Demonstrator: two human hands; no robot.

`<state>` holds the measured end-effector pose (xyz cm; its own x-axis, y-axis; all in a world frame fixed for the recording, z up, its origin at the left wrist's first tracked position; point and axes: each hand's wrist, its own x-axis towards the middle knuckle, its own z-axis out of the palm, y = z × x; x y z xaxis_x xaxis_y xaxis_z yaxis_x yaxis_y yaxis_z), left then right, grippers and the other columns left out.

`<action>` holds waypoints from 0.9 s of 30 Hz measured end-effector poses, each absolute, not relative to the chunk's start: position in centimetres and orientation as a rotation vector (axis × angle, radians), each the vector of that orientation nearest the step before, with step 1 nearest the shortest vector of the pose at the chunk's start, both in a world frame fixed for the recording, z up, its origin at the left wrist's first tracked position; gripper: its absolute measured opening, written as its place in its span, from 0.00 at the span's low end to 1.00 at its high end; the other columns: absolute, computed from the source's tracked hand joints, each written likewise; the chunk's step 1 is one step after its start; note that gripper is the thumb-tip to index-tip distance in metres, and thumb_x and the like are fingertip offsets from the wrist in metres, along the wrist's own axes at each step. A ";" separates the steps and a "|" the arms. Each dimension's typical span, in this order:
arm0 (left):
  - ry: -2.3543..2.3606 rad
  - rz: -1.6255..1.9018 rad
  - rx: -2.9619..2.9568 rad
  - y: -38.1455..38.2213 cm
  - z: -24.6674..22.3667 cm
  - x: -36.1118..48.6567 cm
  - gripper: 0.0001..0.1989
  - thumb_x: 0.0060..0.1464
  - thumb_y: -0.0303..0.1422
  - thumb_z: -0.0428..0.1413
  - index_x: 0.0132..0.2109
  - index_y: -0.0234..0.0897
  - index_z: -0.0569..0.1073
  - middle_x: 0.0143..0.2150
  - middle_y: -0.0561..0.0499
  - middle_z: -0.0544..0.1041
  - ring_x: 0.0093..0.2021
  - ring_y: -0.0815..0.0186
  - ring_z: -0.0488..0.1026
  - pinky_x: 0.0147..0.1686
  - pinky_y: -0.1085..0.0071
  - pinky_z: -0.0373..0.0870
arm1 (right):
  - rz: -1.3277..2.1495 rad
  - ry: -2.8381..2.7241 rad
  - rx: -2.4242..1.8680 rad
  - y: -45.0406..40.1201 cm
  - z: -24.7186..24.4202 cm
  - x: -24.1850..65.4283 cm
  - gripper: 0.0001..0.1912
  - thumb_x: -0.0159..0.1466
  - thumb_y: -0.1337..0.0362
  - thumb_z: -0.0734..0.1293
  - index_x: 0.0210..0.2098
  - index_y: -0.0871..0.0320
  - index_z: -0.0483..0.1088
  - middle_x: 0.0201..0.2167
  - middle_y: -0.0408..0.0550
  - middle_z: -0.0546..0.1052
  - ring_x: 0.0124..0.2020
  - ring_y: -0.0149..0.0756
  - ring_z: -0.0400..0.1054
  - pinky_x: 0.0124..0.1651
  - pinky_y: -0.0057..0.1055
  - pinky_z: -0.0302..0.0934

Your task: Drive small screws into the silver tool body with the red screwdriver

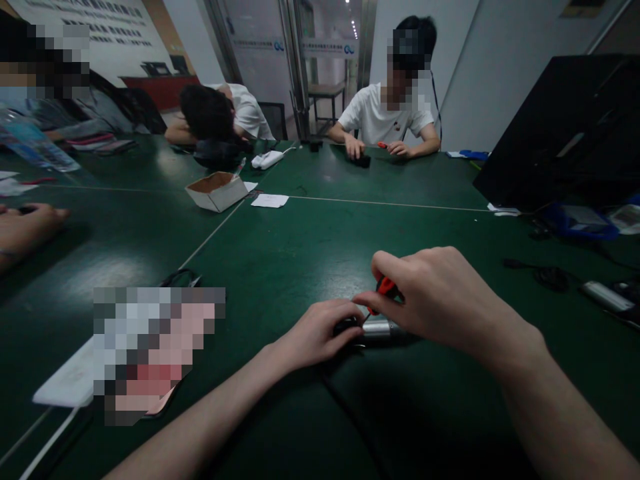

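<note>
Left hand point(320, 333) curled down over the dark end of a small silver device point(381, 331), pinning it to the green bench point(300, 253) near the front edge. Right hand point(435, 297) closed around a red-handled tool point(386, 288), tip angled down onto the device. Probably a light, rigid metal-and-plastic piece, smooth and prone to rolling or slipping on the mat; best held by the dark end, fingers spread to stop rotation. Small tool, likely a screwdriver, needing a pinch grip high on the handle. Cardboard box point(217, 190) well apart, toward the far side.
</note>
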<state>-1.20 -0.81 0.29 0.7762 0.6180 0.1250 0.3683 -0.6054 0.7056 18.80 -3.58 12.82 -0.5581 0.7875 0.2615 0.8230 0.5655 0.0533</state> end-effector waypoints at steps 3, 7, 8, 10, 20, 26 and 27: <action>0.720 0.481 2.272 -0.8 0.3 -1.1 0.08 0.62 0.32 0.52 0.46 0.36 0.72 0.43 0.47 0.76 0.41 0.62 0.73 0.42 0.69 0.68 | -0.209 -2.598 -1.357 -3.7 12.8 18.7 0.13 0.65 0.54 0.64 0.33 0.57 0.65 0.22 0.42 0.70 0.21 0.33 0.61 0.23 0.29 0.42; 0.713 0.495 2.262 -0.8 0.1 -1.1 0.08 0.62 0.31 0.52 0.46 0.36 0.72 0.43 0.47 0.76 0.41 0.62 0.73 0.43 0.69 0.68 | -0.079 -2.581 -1.301 -3.8 13.0 18.7 0.07 0.63 0.63 0.65 0.38 0.58 0.63 0.37 0.45 0.70 0.29 0.33 0.63 0.25 0.29 0.48; 0.712 0.499 2.263 -0.8 0.1 -1.1 0.08 0.62 0.32 0.52 0.46 0.36 0.72 0.42 0.47 0.76 0.41 0.62 0.72 0.43 0.68 0.68 | -0.023 -2.590 -1.274 -3.8 13.1 18.8 0.07 0.61 0.65 0.65 0.39 0.58 0.63 0.39 0.45 0.69 0.30 0.32 0.63 0.26 0.28 0.49; 0.709 0.510 2.265 -0.8 0.0 -1.1 0.07 0.62 0.32 0.52 0.45 0.35 0.71 0.41 0.48 0.76 0.40 0.62 0.72 0.42 0.69 0.68 | 0.114 -2.619 -1.201 -3.9 13.2 18.9 0.10 0.60 0.68 0.64 0.41 0.58 0.62 0.41 0.45 0.68 0.31 0.31 0.62 0.26 0.28 0.51; 0.709 0.538 2.267 -1.0 0.4 -1.1 0.06 0.59 0.31 0.53 0.43 0.35 0.72 0.41 0.47 0.76 0.40 0.61 0.72 0.42 0.67 0.69 | 0.152 -2.639 -1.107 -4.0 13.1 18.7 0.07 0.63 0.68 0.63 0.42 0.57 0.61 0.37 0.43 0.69 0.27 0.28 0.59 0.26 0.26 0.48; 0.717 0.565 2.286 -1.1 0.6 -1.1 0.07 0.58 0.30 0.54 0.44 0.36 0.72 0.38 0.49 0.76 0.38 0.62 0.73 0.40 0.68 0.70 | -0.108 -2.657 -1.125 -3.9 13.0 18.5 0.10 0.68 0.57 0.61 0.33 0.56 0.63 0.26 0.39 0.65 0.23 0.28 0.54 0.24 0.28 0.41; 0.714 0.570 2.282 -1.1 0.6 -1.1 0.07 0.58 0.30 0.54 0.44 0.36 0.72 0.38 0.49 0.76 0.38 0.62 0.73 0.40 0.68 0.70 | -0.107 -2.658 -1.123 -3.9 13.0 18.5 0.10 0.68 0.58 0.61 0.33 0.56 0.63 0.27 0.39 0.66 0.23 0.28 0.55 0.24 0.28 0.41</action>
